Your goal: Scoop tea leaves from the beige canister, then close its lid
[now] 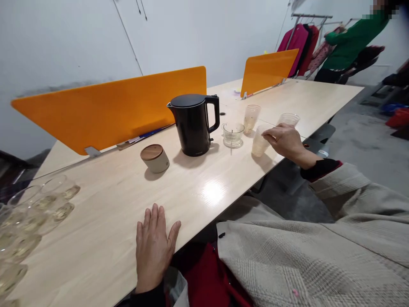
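My right hand [285,140] has its fingers curled around the upright plastic cup [259,141], far right near the table [198,192] edge; my left hand [154,247] lies flat, fingers together, well apart.

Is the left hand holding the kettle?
No, the left hand lies flat on the table, well apart from the kettle, which stands untouched farther along.

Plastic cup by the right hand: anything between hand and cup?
No. The right hand already has its fingers on the plastic cup. The glass bowl and kettle stand beyond it, to the left.
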A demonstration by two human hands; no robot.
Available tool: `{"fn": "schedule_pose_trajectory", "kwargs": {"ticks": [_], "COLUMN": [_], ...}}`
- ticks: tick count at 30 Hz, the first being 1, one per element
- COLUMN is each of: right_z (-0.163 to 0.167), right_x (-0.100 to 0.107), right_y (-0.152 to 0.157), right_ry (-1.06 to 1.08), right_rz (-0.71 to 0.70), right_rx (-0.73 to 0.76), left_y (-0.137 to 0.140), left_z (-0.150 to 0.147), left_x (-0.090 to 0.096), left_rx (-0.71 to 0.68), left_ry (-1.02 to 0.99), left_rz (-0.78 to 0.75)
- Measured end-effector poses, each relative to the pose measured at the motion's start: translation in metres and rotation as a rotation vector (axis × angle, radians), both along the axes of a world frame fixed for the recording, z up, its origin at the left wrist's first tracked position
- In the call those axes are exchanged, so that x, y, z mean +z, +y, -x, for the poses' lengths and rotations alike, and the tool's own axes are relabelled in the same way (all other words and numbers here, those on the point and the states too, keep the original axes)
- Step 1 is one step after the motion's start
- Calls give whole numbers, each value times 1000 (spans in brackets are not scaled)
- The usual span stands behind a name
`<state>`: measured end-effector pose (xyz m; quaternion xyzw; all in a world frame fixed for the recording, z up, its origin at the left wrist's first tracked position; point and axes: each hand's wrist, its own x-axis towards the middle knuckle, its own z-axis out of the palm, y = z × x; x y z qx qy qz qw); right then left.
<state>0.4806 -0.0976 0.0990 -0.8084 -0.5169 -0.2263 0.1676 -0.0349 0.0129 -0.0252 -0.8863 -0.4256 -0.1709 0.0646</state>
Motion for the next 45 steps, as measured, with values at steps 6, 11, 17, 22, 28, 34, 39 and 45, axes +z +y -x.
{"fn": "schedule_pose_trajectory", "kwargs": {"ticks": [6, 11, 17, 22, 28, 34, 39, 45], "right_z": [-1, -4, 5, 20, 66, 160, 223, 260], "right_x": [-1, 2, 12, 32, 59, 35, -8, -43], "right_y": [-1, -3, -7, -11, -16, 21, 81, 144], "right_ry": [98, 110, 82, 20, -92, 178, 361, 365], "right_rz": [-115, -185, -246, -331, -526, -493, -280, -186], "right_rx": [-29, -21, 37, -18, 125, 524, 825, 994], "left_y": [-1, -1, -1, -2, -4, -11, -12, -13], "left_z": [0, 0, -1, -1, -4, -10, -12, -13], "left_x": [1, 1, 1, 2, 7, 17, 21, 23], "left_rx": [0, 19, 18, 22, 36, 81, 106, 96], "left_ry": [-5, -9, -14, -24, -21, -12, 3, -11], "left_rz": [3, 36, 45, 48, 88, 164, 224, 240]}}
